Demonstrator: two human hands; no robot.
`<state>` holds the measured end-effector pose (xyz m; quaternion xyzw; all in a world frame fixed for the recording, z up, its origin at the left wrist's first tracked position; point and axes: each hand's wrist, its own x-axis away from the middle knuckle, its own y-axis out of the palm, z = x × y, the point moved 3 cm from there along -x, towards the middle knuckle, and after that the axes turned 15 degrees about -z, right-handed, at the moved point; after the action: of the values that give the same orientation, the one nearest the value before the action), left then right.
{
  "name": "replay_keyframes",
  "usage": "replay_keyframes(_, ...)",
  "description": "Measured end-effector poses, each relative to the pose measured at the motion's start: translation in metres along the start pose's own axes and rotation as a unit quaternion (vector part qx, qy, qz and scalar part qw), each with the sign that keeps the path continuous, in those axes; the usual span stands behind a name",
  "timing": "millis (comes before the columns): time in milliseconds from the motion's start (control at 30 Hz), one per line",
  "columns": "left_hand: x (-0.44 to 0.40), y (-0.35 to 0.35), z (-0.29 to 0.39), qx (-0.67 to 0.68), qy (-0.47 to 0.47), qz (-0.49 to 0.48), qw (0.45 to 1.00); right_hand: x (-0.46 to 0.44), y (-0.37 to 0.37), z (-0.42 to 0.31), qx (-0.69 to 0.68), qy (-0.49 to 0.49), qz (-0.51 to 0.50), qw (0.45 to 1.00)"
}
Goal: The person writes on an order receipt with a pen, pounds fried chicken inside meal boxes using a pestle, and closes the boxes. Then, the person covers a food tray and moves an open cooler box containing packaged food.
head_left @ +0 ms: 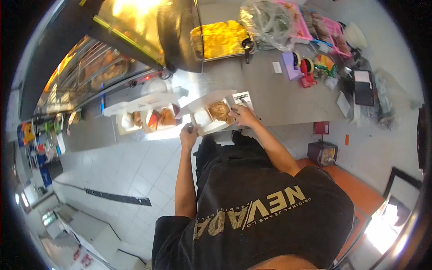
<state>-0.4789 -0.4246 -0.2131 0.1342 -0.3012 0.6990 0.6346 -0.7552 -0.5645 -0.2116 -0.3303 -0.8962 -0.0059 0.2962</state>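
An open white food box (205, 129) lies at the counter's front edge, holding a browned piece of food (220, 111) and a white container (203, 118). My left hand (188, 137) is closed at the box's near left corner, with its fingers curled and partly hidden. On the right side, my right hand (243, 115) grips the box's rim beside the browned food. Left of this box stands another open white box (144, 106) with food portions and a white container in it. A printed paper (244, 100) lies beyond my right hand.
A tray of yellow food (222, 39) stands at the back of the steel counter (274, 101). A glass display case (103, 67) occupies the back left. Pink baskets (299, 22), plastic bags, tape rolls and a black card holder (363, 87) are at the right.
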Motion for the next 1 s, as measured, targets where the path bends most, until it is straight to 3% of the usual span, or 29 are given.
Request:
replay_keyframes(133, 0.012, -0.001, -0.017, 0.088, -0.006, 0.02, 0.996, -0.005, 0.008, -0.017, 0.038, 0.048, -0.019, 0.998)
replay_keyframes(233, 0.011, -0.007, -0.017, 0.009, 0.053, 0.094, 0.994, -0.002, -0.004, -0.037, 0.23, -0.006, 0.062, 0.971)
replay_keyframes(300, 0.03, -0.02, 0.025, -0.042, 0.082, 0.216, 0.972, 0.005, -0.02, -0.062, 0.236, -0.082, 0.202, 0.947)
replay_keyframes(367, 0.049, -0.033, 0.062, -0.132, 0.159, 0.328, 0.922, 0.011, -0.029, -0.085, 0.251, -0.18, 0.285, 0.907)
replay_keyframes(433, 0.046, -0.048, 0.087, -0.253, 0.283, 0.43, 0.819, 0.003, -0.037, -0.107, 0.279, -0.306, 0.308, 0.857)
replay_keyframes(533, 0.015, -0.057, 0.094, -0.263, 0.316, 0.335, 0.848, -0.022, -0.029, -0.103, 0.163, -0.255, 0.198, 0.933)
replay_keyframes(567, 0.007, -0.056, 0.093, -0.23, 0.285, 0.307, 0.878, -0.027, -0.022, -0.101, 0.146, -0.251, 0.189, 0.938)
replay_keyframes(667, -0.01, -0.037, 0.085, 0.023, 0.237, 0.257, 0.937, -0.035, -0.006, -0.096, 0.1, -0.249, 0.152, 0.951)
replay_keyframes(733, -0.015, -0.027, 0.081, 0.074, 0.263, 0.245, 0.93, -0.034, 0.003, -0.095, 0.067, -0.254, 0.109, 0.959)
replay_keyframes(800, -0.013, -0.023, 0.07, 0.076, 0.232, 0.199, 0.949, -0.038, 0.001, -0.084, -0.036, -0.221, -0.04, 0.974)
replay_keyframes(867, -0.012, -0.027, 0.058, 0.109, 0.293, 0.11, 0.943, -0.036, -0.001, -0.081, -0.247, -0.254, -0.16, 0.922)
replay_keyframes(900, -0.012, -0.032, 0.057, 0.126, 0.323, 0.065, 0.936, -0.033, -0.006, -0.084, -0.197, -0.24, -0.17, 0.935)
replay_keyframes(967, -0.01, -0.045, 0.059, -0.023, 0.266, 0.015, 0.963, -0.028, -0.013, -0.092, -0.097, -0.209, -0.193, 0.954)
replay_keyframes(1000, -0.006, -0.049, 0.066, -0.098, 0.234, -0.01, 0.967, -0.023, -0.014, -0.106, 0.021, -0.207, -0.158, 0.965)
